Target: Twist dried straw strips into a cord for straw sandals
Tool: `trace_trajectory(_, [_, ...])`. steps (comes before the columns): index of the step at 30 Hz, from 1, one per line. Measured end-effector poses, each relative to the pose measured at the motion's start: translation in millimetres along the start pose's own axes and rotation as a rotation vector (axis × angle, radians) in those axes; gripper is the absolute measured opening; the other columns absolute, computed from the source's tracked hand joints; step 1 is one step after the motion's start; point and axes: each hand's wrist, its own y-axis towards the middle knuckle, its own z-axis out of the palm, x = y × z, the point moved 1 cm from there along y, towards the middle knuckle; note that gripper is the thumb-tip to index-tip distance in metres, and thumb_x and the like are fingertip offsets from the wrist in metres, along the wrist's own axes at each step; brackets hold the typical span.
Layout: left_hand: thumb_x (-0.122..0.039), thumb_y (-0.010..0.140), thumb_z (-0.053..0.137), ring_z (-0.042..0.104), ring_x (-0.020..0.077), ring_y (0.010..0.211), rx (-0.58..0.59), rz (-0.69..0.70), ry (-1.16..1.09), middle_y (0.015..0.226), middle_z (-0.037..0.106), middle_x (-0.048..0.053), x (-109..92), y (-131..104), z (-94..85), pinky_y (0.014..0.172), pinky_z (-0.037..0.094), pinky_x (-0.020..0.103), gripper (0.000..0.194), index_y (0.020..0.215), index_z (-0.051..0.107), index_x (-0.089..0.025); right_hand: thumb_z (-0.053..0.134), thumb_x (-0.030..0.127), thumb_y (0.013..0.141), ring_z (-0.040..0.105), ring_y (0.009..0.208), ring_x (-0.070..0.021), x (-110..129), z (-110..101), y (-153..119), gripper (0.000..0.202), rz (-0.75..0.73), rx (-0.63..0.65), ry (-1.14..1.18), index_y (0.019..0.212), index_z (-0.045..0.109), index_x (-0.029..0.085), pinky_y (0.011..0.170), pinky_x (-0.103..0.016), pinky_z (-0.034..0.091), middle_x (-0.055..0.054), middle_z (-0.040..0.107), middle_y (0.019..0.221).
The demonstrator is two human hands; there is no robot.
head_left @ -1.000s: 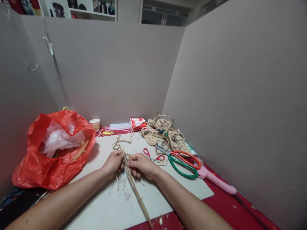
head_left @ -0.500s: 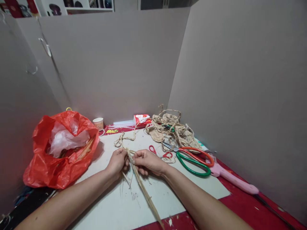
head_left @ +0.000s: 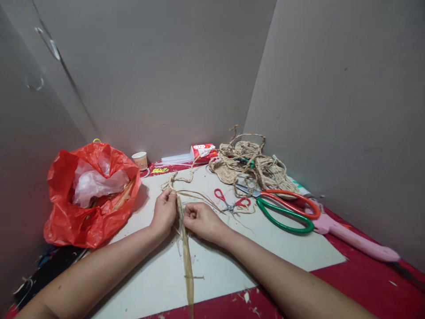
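My left hand [head_left: 165,210] pinches the lower end of a thin braided cord [head_left: 171,180] above the white board [head_left: 219,266]. A long flat tan fibre strip [head_left: 187,266] runs from between my hands down past the board's front edge. My right hand [head_left: 201,219] is curled closed beside the strip, just right of it; what its fingers hold, if anything, is hidden. Thin loose strands [head_left: 199,196] stretch right from my left fingertips toward small red-handled scissors [head_left: 229,206], which lie open.
A red plastic bag [head_left: 89,195] stands at left, a paper cup [head_left: 140,161] and a red tissue pack [head_left: 203,152] at the back. Coiled rope [head_left: 252,164], large scissors with orange and green handles [head_left: 285,221] and a pink-handled tool [head_left: 358,241] lie at right.
The view has tilted down and shifted left. The thin strands now spread to the right across the board, and the flat strip hangs straighter toward me. My right fingers have curled in more.
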Motion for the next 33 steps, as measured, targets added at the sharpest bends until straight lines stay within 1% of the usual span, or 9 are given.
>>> trace_trajectory(3, [-0.040,0.082,0.046,0.036,0.0076,0.047,-0.002,0.043,0.017,0.053,0.040,-0.007,0,0,-0.7,0.046,0.030,0.018,0.026,0.066,0.042,-0.019,0.049,0.004,0.056,0.033,0.045,-0.0060,1,5,-2,0.020,-0.055,-0.095,-0.049,0.047,0.039,0.018,0.043,-0.019,0.023,0.008,0.038,0.044])
trace_trajectory(5, [-0.037,0.082,0.047,0.037,0.0080,0.051,-0.010,0.078,0.037,0.056,0.041,-0.006,0,1,-0.9,0.050,0.031,0.018,0.025,0.067,0.044,-0.018,0.049,0.005,0.057,0.034,0.045,-0.0066,3,8,-4,0.019,-0.063,-0.074,-0.054,0.047,0.039,0.019,0.043,-0.020,0.024,0.008,0.038,0.044])
trace_trajectory(7, [-0.035,0.082,0.049,0.037,0.0081,0.055,-0.021,0.108,0.062,0.058,0.040,-0.006,0,0,-1.1,0.052,0.031,0.018,0.024,0.066,0.045,-0.018,0.049,0.009,0.060,0.037,0.041,-0.0070,4,11,-7,0.016,-0.049,-0.012,-0.031,0.051,0.041,0.019,0.041,-0.019,0.025,0.008,0.041,0.043])
trace_trajectory(12, [-0.034,0.084,0.046,0.032,0.0082,0.052,-0.023,0.124,0.105,0.055,0.035,-0.007,0,-1,-1.0,0.050,0.028,0.019,0.023,0.067,0.044,-0.018,0.045,0.016,0.066,0.041,0.032,-0.0068,6,12,-11,0.006,0.006,0.108,0.065,0.063,0.043,0.021,0.034,-0.018,0.030,0.007,0.052,0.047])
trace_trajectory(15, [-0.034,0.084,0.045,0.032,0.0086,0.051,-0.010,0.130,0.117,0.055,0.036,-0.006,-1,-1,-0.4,0.050,0.029,0.020,0.023,0.068,0.045,-0.018,0.045,0.016,0.066,0.041,0.032,-0.0065,5,10,-8,0.006,0.012,0.109,0.078,0.063,0.044,0.020,0.033,-0.017,0.030,0.006,0.053,0.049])
trace_trajectory(20, [-0.033,0.084,0.044,0.034,0.0091,0.056,-0.007,0.148,0.131,0.059,0.038,-0.005,-2,-2,-0.1,0.053,0.030,0.020,0.023,0.067,0.044,-0.018,0.049,0.010,0.063,0.038,0.035,-0.0052,-1,12,-5,0.014,-0.018,0.033,0.054,0.057,0.041,0.020,0.036,-0.017,0.025,0.009,0.043,0.043])
trace_trajectory(25, [-0.033,0.083,0.046,0.032,0.0089,0.053,0.020,0.139,0.144,0.055,0.035,-0.006,-1,-1,-0.6,0.051,0.028,0.020,0.023,0.066,0.044,-0.018,0.051,0.010,0.062,0.038,0.039,-0.0048,1,16,-7,0.014,-0.023,0.053,0.087,0.055,0.042,0.019,0.038,-0.017,0.028,0.009,0.042,0.045])
trace_trajectory(30, [-0.034,0.085,0.044,0.032,0.0085,0.051,-0.011,0.134,0.130,0.054,0.036,-0.007,-3,1,-2.3,0.050,0.028,0.020,0.024,0.067,0.044,-0.018,0.050,0.018,0.069,0.042,0.033,-0.0071,6,11,-9,0.006,0.041,0.091,0.168,0.069,0.045,0.020,0.032,-0.015,0.028,0.010,0.046,0.042])
trace_trajectory(33, [-0.034,0.084,0.046,0.034,0.0083,0.049,0.006,0.129,0.114,0.053,0.038,-0.006,-3,1,-2.9,0.049,0.028,0.020,0.024,0.066,0.045,-0.018,0.051,0.026,0.074,0.041,0.030,-0.0073,6,7,-8,0.009,0.059,0.116,0.208,0.078,0.045,0.021,0.029,-0.015,0.028,0.009,0.051,0.042])
